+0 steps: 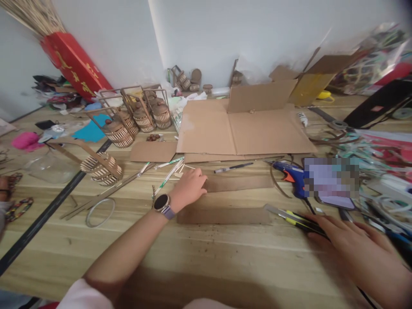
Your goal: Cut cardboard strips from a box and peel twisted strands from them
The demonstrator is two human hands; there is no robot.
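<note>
My left hand (190,189), wearing a watch (162,203), has its fingers curled at the left end of a flat brown strip (240,184), which seems pinched there. Nearer to me a second brown strip (222,216) lies flat on the wooden table. Over at the right, the thumb and fingers of my right hand (354,244) close round the rear of a yellow and black utility knife (292,217). Its blade points left, and the tip reaches the nearer strip's right end. Beyond the far strip lies a pen (233,168).
Opened cardboard (206,128) covers the back middle. Small lidded baskets (143,118) and an unlidded basket (102,168) stand left. A blue glue gun (294,178), a phone (334,182) and tangled strips (363,148) crowd the right. A wire ring (101,213) lies front left.
</note>
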